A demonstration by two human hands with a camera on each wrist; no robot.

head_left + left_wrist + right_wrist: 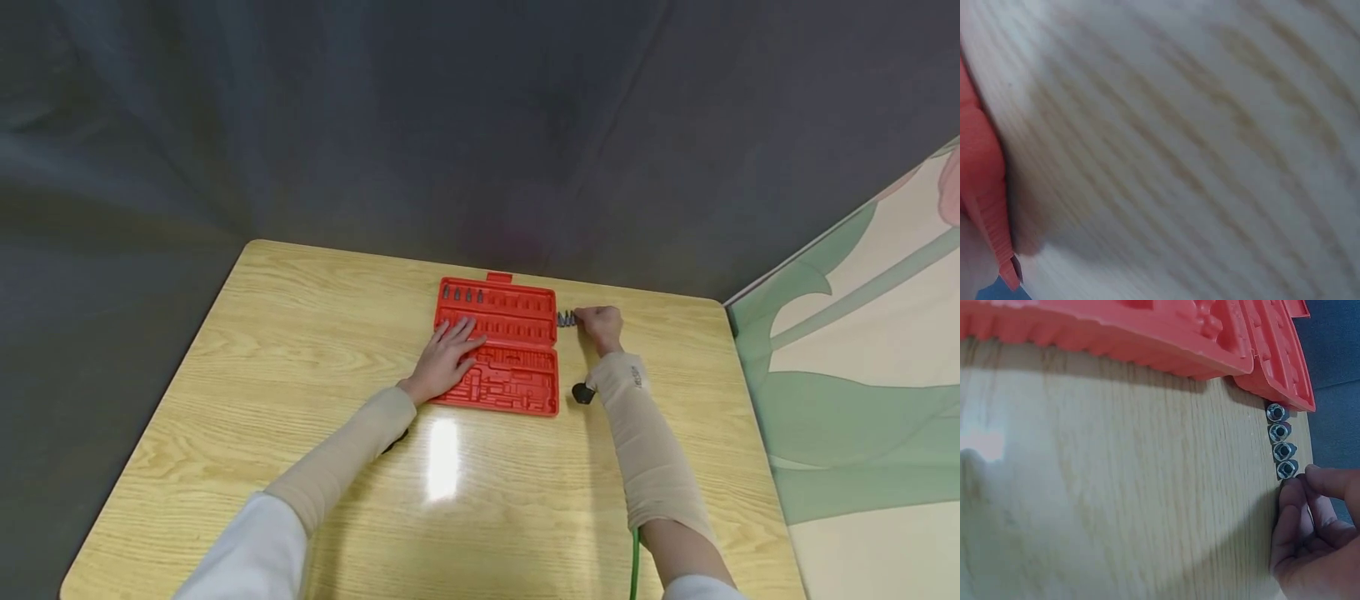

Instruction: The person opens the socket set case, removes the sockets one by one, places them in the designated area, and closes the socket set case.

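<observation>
Bit set partly sorted: four bits seated in the case, a short row standing outside it.

Nearest, the left hand (444,360) lies flat with straight fingers on the open red case (517,367), steadying it on the tabletop (300,400). Just right of the case, the right hand (1310,537) curls its fingers at the end of a row of loose bits (1280,440), seemingly pinching the nearest one; four others stand upright. At the far edge, four seated bits (462,294) occupy the top row; by my judgement most slots remain unfilled.
</observation>
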